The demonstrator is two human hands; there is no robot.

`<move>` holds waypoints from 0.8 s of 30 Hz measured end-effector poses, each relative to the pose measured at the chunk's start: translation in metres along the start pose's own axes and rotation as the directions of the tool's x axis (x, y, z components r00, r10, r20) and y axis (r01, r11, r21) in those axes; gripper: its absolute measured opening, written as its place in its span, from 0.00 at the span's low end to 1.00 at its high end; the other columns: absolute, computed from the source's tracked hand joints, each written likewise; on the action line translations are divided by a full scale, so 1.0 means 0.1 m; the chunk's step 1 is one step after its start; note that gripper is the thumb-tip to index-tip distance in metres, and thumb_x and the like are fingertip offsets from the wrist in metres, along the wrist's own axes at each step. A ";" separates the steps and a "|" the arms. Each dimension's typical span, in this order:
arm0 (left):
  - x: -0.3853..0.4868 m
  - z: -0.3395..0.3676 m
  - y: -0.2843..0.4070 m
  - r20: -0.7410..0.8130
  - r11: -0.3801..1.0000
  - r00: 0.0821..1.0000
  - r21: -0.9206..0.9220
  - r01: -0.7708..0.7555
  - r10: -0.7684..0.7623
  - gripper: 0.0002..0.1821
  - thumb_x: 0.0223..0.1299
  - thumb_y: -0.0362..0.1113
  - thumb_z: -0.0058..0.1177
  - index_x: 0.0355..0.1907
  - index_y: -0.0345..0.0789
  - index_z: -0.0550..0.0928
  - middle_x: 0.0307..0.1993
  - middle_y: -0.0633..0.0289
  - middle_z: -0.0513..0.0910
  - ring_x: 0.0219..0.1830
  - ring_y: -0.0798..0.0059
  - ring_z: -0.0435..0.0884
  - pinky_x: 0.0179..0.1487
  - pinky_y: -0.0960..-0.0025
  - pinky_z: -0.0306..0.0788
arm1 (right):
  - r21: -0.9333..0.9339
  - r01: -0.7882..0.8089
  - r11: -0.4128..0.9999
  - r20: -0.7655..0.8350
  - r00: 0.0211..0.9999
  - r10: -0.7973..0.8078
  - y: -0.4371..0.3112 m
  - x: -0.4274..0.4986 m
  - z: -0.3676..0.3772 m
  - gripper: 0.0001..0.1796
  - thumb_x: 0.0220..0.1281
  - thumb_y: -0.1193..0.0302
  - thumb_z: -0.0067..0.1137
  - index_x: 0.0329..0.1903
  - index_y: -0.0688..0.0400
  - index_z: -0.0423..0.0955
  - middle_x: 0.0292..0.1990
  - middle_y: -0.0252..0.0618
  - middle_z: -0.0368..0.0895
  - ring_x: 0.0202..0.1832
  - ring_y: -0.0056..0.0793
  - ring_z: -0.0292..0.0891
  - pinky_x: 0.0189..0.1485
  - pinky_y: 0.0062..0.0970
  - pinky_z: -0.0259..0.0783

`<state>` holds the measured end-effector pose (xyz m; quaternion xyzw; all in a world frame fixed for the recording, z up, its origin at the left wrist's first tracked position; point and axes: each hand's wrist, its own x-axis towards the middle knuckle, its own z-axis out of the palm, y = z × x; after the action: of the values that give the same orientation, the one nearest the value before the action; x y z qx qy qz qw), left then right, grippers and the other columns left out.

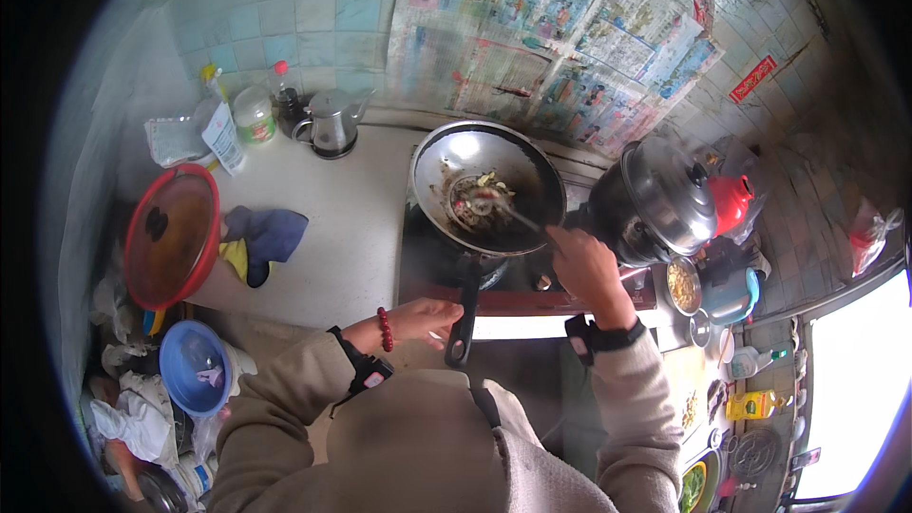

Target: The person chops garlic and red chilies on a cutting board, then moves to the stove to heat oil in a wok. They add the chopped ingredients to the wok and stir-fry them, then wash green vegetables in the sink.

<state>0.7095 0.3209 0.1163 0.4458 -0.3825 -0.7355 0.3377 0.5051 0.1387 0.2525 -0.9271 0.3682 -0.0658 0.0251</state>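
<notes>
A wok (491,182) with a dark, worn inner surface sits on the stove (427,263). Small pale and reddish food pieces (481,196) lie at its bottom. My right hand (586,267) grips the shaft of a metal spatula (526,217), whose blurred head is down among the food. Beside the black wok handle (467,313) is my left hand (420,320), fingers partly spread and fingertips close to the handle's left edge. No grip around the handle shows; whether they touch it is unclear.
Right of the wok stands a lidded metal pot (655,199), with a bowl of chopped food (682,286) nearby. On the left counter are a blue cloth (267,235), a red-rimmed lidded basin (174,235) and a metal kettle (331,125). A blue basin (191,367) sits lower left.
</notes>
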 end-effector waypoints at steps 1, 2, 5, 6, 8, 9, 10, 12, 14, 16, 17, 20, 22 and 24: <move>0.01 0.04 0.04 0.051 1.000 0.999 -0.031 0.006 -0.005 0.34 0.71 0.60 0.38 0.67 0.35 0.64 0.55 0.55 0.78 0.57 0.68 0.78 0.56 0.61 0.73 | 0.013 -0.050 0.999 -0.010 0.999 0.050 -0.01 0.09 0.07 0.21 0.56 0.70 0.50 0.55 0.51 0.75 0.38 0.49 0.80 0.41 0.51 0.78 0.43 0.45 0.74; 0.02 0.08 0.07 0.048 0.994 0.999 -0.104 0.011 -0.006 0.32 0.71 0.57 0.41 0.66 0.35 0.63 0.55 0.54 0.78 0.56 0.66 0.78 0.56 0.59 0.73 | 0.040 -0.055 0.998 -0.054 0.997 0.057 -0.01 0.17 0.14 0.21 0.57 0.69 0.50 0.55 0.51 0.75 0.38 0.49 0.80 0.41 0.51 0.78 0.43 0.45 0.74; 0.03 0.20 0.14 0.093 0.968 0.995 -0.251 -0.007 0.032 0.28 0.71 0.52 0.45 0.63 0.35 0.63 0.54 0.51 0.77 0.55 0.63 0.79 0.53 0.60 0.75 | 0.086 -0.091 0.992 -0.118 0.988 0.101 0.00 0.34 0.30 0.22 0.57 0.69 0.50 0.57 0.51 0.73 0.39 0.49 0.80 0.41 0.52 0.78 0.43 0.46 0.74; 0.03 0.24 0.15 0.099 0.929 0.994 -0.371 -0.004 0.043 0.25 0.69 0.43 0.51 0.61 0.33 0.62 0.49 0.49 0.79 0.51 0.59 0.81 0.49 0.59 0.77 | 0.080 -0.093 0.992 -0.118 0.988 0.102 -0.01 0.38 0.36 0.22 0.58 0.69 0.50 0.57 0.50 0.73 0.39 0.49 0.80 0.41 0.52 0.78 0.43 0.46 0.74; 0.03 0.27 0.15 0.083 0.917 0.995 -0.400 -0.020 0.058 0.23 0.68 0.37 0.52 0.59 0.32 0.63 0.45 0.48 0.80 0.48 0.58 0.82 0.47 0.58 0.79 | 0.064 -0.124 0.990 -0.069 0.989 0.128 -0.01 0.39 0.41 0.22 0.58 0.69 0.49 0.57 0.50 0.74 0.40 0.49 0.81 0.42 0.52 0.78 0.44 0.46 0.74; 0.03 0.27 0.14 0.068 0.911 0.997 -0.412 -0.015 0.047 0.22 0.67 0.35 0.52 0.58 0.32 0.64 0.44 0.48 0.80 0.46 0.57 0.83 0.46 0.58 0.79 | 0.044 -0.067 0.997 -0.084 0.994 0.070 0.00 0.35 0.39 0.21 0.58 0.69 0.48 0.56 0.49 0.74 0.39 0.48 0.81 0.40 0.51 0.79 0.43 0.46 0.75; 0.02 0.26 0.14 0.069 0.908 0.996 -0.418 -0.026 0.060 0.22 0.66 0.33 0.53 0.58 0.31 0.64 0.42 0.49 0.80 0.45 0.57 0.83 0.46 0.57 0.79 | 0.023 -0.034 0.999 -0.080 0.996 0.035 0.01 0.27 0.35 0.20 0.59 0.70 0.47 0.55 0.49 0.75 0.39 0.47 0.81 0.39 0.51 0.80 0.41 0.45 0.76; -0.03 0.18 0.13 0.041 0.906 0.999 -0.422 -0.012 0.032 0.21 0.64 0.30 0.53 0.58 0.31 0.65 0.38 0.50 0.80 0.42 0.57 0.83 0.46 0.56 0.80 | 0.009 -0.019 1.000 -0.047 0.999 0.020 0.06 0.12 0.15 0.19 0.58 0.70 0.47 0.51 0.49 0.77 0.38 0.46 0.82 0.38 0.50 0.80 0.41 0.44 0.77; -0.12 0.06 0.12 0.001 0.905 1.000 -0.425 -0.024 0.027 0.18 0.64 0.29 0.51 0.54 0.32 0.65 0.36 0.51 0.79 0.39 0.58 0.83 0.42 0.55 0.80 | -0.003 0.034 0.999 -0.053 0.998 -0.034 0.11 -0.06 -0.14 0.19 0.56 0.70 0.48 0.50 0.49 0.79 0.36 0.46 0.82 0.38 0.49 0.80 0.41 0.43 0.76; -0.24 -0.09 0.14 -0.001 0.906 0.999 -0.422 -0.046 0.050 0.17 0.64 0.30 0.51 0.53 0.33 0.65 0.33 0.51 0.79 0.37 0.59 0.83 0.40 0.55 0.81 | 0.020 0.048 0.999 -0.036 0.998 -0.047 0.13 -0.25 -0.42 0.19 0.54 0.70 0.50 0.50 0.50 0.79 0.35 0.48 0.82 0.39 0.50 0.79 0.42 0.43 0.75; -0.29 -0.16 0.15 -0.018 0.912 0.999 -0.408 -0.036 0.032 0.17 0.64 0.30 0.51 0.53 0.33 0.65 0.33 0.52 0.79 0.34 0.59 0.83 0.40 0.55 0.81 | 0.045 0.073 0.996 -0.046 0.996 -0.071 0.13 -0.31 -0.52 0.19 0.53 0.70 0.51 0.50 0.51 0.80 0.35 0.50 0.82 0.40 0.51 0.78 0.43 0.43 0.74; -0.36 -0.24 0.19 -0.053 0.938 0.999 -0.348 -0.011 -0.008 0.18 0.67 0.31 0.47 0.57 0.33 0.65 0.29 0.57 0.79 0.28 0.63 0.82 0.39 0.56 0.79 | -0.037 0.056 0.998 0.010 0.998 -0.056 0.09 -0.33 -0.52 0.18 0.50 0.71 0.53 0.47 0.52 0.81 0.33 0.48 0.82 0.38 0.50 0.78 0.41 0.42 0.74; -0.36 -0.22 0.20 -0.076 0.940 0.997 -0.340 -0.033 0.007 0.16 0.68 0.32 0.47 0.55 0.33 0.67 0.27 0.58 0.78 0.26 0.66 0.81 0.34 0.59 0.78 | -0.040 0.067 0.997 -0.009 0.998 -0.068 0.06 -0.21 -0.35 0.18 0.49 0.70 0.54 0.45 0.52 0.81 0.33 0.47 0.81 0.38 0.50 0.78 0.40 0.42 0.74; -0.36 -0.21 0.22 -0.111 0.948 0.994 -0.314 -0.045 0.011 0.14 0.68 0.33 0.48 0.53 0.33 0.68 0.25 0.59 0.77 0.24 0.69 0.79 0.31 0.62 0.77 | -0.005 0.051 0.999 -0.073 0.996 -0.051 0.02 0.00 -0.11 0.17 0.53 0.70 0.51 0.47 0.50 0.80 0.33 0.46 0.82 0.38 0.50 0.79 0.40 0.43 0.75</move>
<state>0.7460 0.3354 0.1427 0.4195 -0.2475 -0.7573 0.4352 0.5018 0.1376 0.2632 -0.9332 0.3452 -0.0995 0.0083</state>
